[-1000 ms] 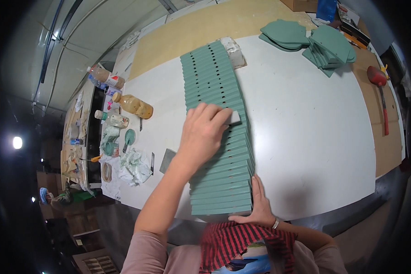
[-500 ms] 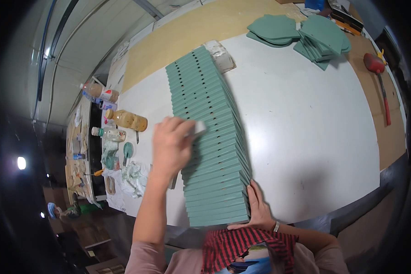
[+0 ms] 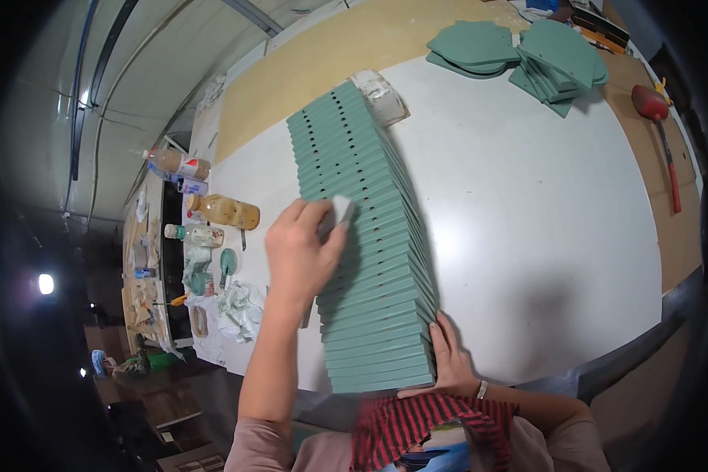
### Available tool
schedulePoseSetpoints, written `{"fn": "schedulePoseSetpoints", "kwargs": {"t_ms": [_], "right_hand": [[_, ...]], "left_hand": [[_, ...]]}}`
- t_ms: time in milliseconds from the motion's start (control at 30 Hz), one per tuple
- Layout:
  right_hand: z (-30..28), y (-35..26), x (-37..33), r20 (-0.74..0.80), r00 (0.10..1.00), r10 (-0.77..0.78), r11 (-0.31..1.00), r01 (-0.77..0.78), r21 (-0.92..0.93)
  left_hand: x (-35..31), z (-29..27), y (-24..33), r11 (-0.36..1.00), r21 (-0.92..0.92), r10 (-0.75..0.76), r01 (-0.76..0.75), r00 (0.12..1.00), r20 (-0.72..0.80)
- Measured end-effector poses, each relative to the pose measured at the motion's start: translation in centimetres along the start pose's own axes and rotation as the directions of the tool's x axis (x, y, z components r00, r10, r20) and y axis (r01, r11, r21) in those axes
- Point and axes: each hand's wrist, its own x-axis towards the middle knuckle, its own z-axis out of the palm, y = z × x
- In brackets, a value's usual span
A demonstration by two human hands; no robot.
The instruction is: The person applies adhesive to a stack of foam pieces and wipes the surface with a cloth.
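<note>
A long row of overlapping green boards (image 3: pixel 377 322) runs away from me across the white table, with dark holes in two lines along its far part. Pinched between the thumb and fingers of my left hand (image 3: pixel 301 240) is a pale grey block (image 3: pixel 341 211). The block sits over the middle of the row, by the holes; whether it touches the boards I cannot tell. My right hand (image 3: pixel 452 363) lies against the row's near right corner, fingers stretched along the side and thumb along the near end. Its palm is partly hidden.
A white wrapped block (image 3: pixel 380 96) stands by the row's far end. Green shaped panels (image 3: pixel 473 46) are stacked at the far right, near a red mallet (image 3: pixel 650 104) on cardboard (image 3: pixel 672 244). Bottles (image 3: pixel 226 211) and crumpled plastic (image 3: pixel 241 311) line the left edge.
My left hand has shifted slightly along the row, and the grey block shows more clearly, tilted upward. My right hand keeps its place at the near corner. The whole view has shifted a little.
</note>
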Motion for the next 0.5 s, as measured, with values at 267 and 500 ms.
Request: {"fn": "schedulePoseSetpoints", "kwargs": {"t_ms": [267, 500], "right_hand": [[0.3, 0.9, -0.2, -0.042, 0.998, -0.047, 0.999, 0.048, 0.024], [0.4, 0.5, 0.2, -0.041, 0.997, -0.067, 0.997, 0.069, 0.036]], "left_hand": [[2.0, 2.0, 1.5, 0.985, 0.172, 0.018, -0.02, 1.0, 0.012], [3.8, 2.7, 2.5, 0.999, 0.017, 0.049, -0.048, 0.996, -0.069]]}}
